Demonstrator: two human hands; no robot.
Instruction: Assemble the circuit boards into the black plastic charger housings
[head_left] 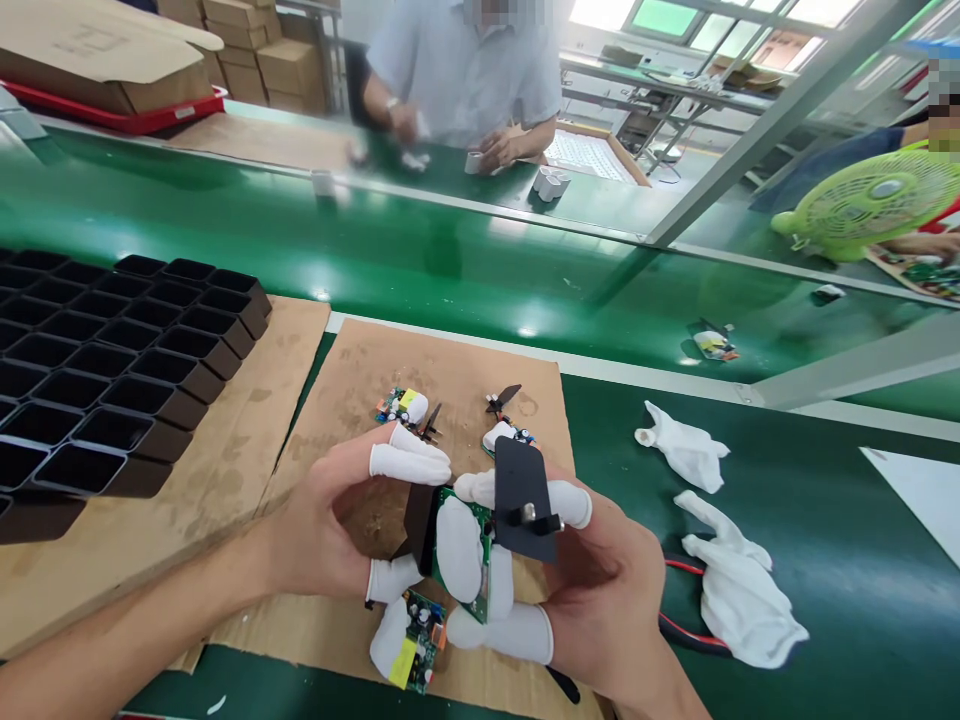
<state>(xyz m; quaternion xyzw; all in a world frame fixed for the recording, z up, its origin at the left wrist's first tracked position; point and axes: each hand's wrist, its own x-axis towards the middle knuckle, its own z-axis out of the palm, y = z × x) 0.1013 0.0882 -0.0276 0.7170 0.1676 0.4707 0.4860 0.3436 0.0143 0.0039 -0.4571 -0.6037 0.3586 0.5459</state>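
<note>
White finger cots cover the fingertips of both hands. My left hand (322,510) grips a small black plastic case (418,515) between thumb and fingers. In my right hand (600,580) is a green circuit board (459,550) with a white blob on it, its edge at the mouth of the case. A black plate (517,470) with metal and black prongs stands in front of my right fingers, beside the board. One more circuit board (409,650) lies just below my hands. Two others, a left board (401,405) and a right board (506,437), lie beyond them on the cardboard (450,350).
Rows of black square cases (112,380) stand at the left. A green conveyor belt (420,240) runs across, carrying a circuit board (716,343). White cloth pieces (750,590) and a red-black cable (682,565) lie right. A co-worker (465,80) sits opposite; a green fan (877,200) stands far right.
</note>
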